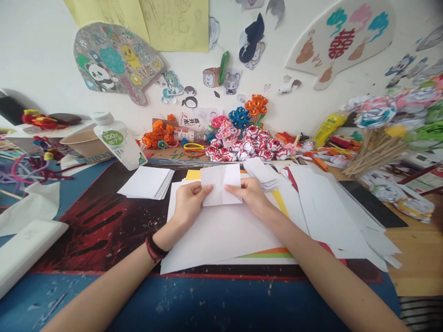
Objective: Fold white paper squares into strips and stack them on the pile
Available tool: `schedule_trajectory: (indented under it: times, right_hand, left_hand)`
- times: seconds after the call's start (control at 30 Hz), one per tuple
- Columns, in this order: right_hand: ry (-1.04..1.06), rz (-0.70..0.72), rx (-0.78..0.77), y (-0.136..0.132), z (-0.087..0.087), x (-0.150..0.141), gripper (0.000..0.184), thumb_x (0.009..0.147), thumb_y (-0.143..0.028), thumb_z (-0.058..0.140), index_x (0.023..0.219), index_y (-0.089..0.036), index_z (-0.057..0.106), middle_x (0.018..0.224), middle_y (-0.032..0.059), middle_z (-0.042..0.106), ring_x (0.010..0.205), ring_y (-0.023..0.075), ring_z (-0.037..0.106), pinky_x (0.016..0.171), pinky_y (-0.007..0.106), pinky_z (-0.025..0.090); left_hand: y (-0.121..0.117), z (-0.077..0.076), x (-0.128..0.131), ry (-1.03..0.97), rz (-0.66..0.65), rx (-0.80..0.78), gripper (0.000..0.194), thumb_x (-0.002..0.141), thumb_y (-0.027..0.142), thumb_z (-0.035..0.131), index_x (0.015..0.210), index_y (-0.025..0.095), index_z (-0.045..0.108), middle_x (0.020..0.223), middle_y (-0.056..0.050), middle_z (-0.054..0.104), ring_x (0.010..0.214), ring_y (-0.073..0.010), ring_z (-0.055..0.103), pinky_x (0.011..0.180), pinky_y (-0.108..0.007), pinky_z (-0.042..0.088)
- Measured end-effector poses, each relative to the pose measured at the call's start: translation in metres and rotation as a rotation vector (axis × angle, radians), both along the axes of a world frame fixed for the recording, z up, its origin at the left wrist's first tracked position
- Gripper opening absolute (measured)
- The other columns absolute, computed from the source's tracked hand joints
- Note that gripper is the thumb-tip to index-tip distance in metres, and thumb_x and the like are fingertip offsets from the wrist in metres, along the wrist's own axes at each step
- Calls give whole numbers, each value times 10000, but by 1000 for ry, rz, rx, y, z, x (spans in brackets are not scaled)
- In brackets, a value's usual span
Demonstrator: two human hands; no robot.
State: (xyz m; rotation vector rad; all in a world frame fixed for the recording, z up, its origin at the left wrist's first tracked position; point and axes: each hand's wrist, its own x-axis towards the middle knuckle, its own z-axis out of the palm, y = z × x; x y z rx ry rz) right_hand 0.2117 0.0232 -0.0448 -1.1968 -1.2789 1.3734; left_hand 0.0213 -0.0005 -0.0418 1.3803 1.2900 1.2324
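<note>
A small white sheet of paper with a crease down its middle is held up between my two hands. My left hand pinches its left edge, thumb in front and fingers behind. On the right edge my right hand grips it the same way. Beneath lie large white sheets, with yellow, orange and green paper edges showing under them. Left of my hands sits a stack of white paper squares. Another small stack of folded white paper lies just behind my right hand.
A white bottle and a paper cup stand at the back left. Red-and-white paper flowers line the wall side. More white sheets spread to the right. A long white case lies at the left edge.
</note>
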Motion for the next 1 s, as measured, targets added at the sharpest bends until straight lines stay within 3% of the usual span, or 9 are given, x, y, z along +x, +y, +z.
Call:
schedule_trajectory:
  times: [0.17, 0.37, 1.0]
  right_hand:
    - [-49, -68, 54, -1, -5, -5, 382, 590, -451, 794, 712, -95, 731, 696, 63, 673, 622, 179, 562, 567, 283, 404]
    - [-78, -107, 78, -4, -3, -6, 373, 589, -468, 777, 607, -109, 678, 555, 11, 555, 542, 130, 460, 509, 258, 319]
    - [-40, -136, 61, -8, -6, -7, 347, 618, -463, 771, 621, -125, 692, 558, 11, 565, 552, 145, 483, 504, 264, 330]
  left_hand:
    - [2, -6, 0, 55, 67, 13, 389, 714, 468, 697, 524, 171, 533, 470, 19, 483, 525, -130, 464, 466, -233, 287]
    - [0, -6, 1, 34, 52, 24, 380, 738, 458, 688, 532, 169, 551, 473, 22, 488, 526, -131, 473, 477, -237, 304]
    - [-2, -3, 3, -7, 38, -30, 354, 736, 485, 691, 652, 142, 667, 545, 8, 569, 501, -116, 463, 446, -225, 299]
